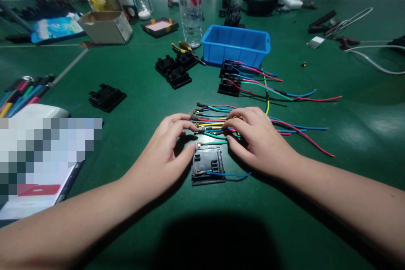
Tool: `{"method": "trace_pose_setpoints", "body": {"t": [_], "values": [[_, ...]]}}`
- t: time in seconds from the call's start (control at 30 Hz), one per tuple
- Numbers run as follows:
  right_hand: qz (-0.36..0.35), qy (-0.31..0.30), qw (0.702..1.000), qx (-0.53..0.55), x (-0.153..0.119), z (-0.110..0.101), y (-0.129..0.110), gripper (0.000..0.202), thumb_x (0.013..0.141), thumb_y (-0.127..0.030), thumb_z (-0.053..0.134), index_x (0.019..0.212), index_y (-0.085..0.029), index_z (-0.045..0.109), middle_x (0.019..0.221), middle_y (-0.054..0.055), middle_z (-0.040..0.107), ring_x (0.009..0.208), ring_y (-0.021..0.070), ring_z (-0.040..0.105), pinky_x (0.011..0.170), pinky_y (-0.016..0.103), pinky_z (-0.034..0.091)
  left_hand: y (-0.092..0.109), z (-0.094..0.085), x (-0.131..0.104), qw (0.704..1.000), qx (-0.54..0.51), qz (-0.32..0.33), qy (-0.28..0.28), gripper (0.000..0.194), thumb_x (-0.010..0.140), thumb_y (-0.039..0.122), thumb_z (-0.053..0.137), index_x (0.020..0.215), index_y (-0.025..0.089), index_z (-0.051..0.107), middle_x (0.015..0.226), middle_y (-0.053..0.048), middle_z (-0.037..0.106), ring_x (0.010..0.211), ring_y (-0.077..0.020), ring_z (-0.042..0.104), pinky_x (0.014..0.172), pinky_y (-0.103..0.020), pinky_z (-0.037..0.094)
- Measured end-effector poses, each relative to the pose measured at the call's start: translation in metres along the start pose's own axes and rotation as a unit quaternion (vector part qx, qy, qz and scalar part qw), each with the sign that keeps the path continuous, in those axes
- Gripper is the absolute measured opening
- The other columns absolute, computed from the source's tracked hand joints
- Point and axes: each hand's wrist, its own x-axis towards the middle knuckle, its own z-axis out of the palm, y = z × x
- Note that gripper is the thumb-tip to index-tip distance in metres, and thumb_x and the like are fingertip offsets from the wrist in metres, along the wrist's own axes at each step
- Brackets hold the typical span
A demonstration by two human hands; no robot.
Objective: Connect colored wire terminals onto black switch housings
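Observation:
A bundle of coloured wires [218,119] with brass terminals lies in front of me. My left hand [171,145] is at the terminal ends, fingers bent and apart, with its fingertips at the terminals. Over the wires' middle rests my right hand [253,133], its fingers spread and curved onto them; no firm grip shows. Between and below my hands lies a square black plastic base [207,160], with one blue wire [229,174] across it, its terminal near the base's left side. My left thumb is close to the base's upper left corner.
Black bases with wires [229,86] lie beyond my right hand, before a blue bin [236,46]. Several bare black bases [179,76], yellow-handled pliers [180,48] and a water bottle [190,8] stand farther off. Left are another base [106,97] and a phone [63,156]. People sit opposite.

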Motion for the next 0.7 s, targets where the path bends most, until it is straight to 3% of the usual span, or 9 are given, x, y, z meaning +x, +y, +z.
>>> {"method": "trace_pose_setpoints", "body": {"t": [0.13,0.4,0.7], "values": [[0.001,-0.010,1.000,-0.004,0.0003,-0.0002,0.0002,0.019,0.094,-0.023,0.049,0.105,-0.017,0.063,0.116,0.009,0.063,0.111,0.0286,0.054,0.092,0.045,0.041,-0.0019,0.0012,0.0003,1.000,0.007,-0.001,0.003,0.025,0.093,0.030,0.050,0.113,0.018,0.058,0.142,-0.013,0.045,0.136,-0.0245,0.042,0.114,-0.046,0.037],[0.004,-0.020,1.000,-0.007,0.0008,-0.0002,0.0004,0.018,0.094,-0.024,0.048,0.105,-0.019,0.062,0.115,0.008,0.065,0.110,0.0277,0.055,0.091,0.044,0.039,-0.0017,0.0001,0.0003,1.000,-0.005,0.016,-0.011,0.020,0.094,0.030,0.049,0.109,0.020,0.058,0.137,-0.010,0.053,0.134,-0.0246,0.045,0.113,-0.049,0.035],[0.014,-0.022,1.000,-0.002,0.0010,-0.0010,-0.0005,0.018,0.092,-0.024,0.048,0.105,-0.018,0.059,0.115,0.010,0.066,0.110,0.0288,0.055,0.093,0.045,0.038,-0.0004,0.0000,0.0013,0.999,-0.046,0.000,-0.017,0.022,0.094,0.030,0.048,0.113,0.022,0.055,0.119,-0.005,0.061,0.111,-0.0240,0.057,0.099,-0.045,0.045]]}}
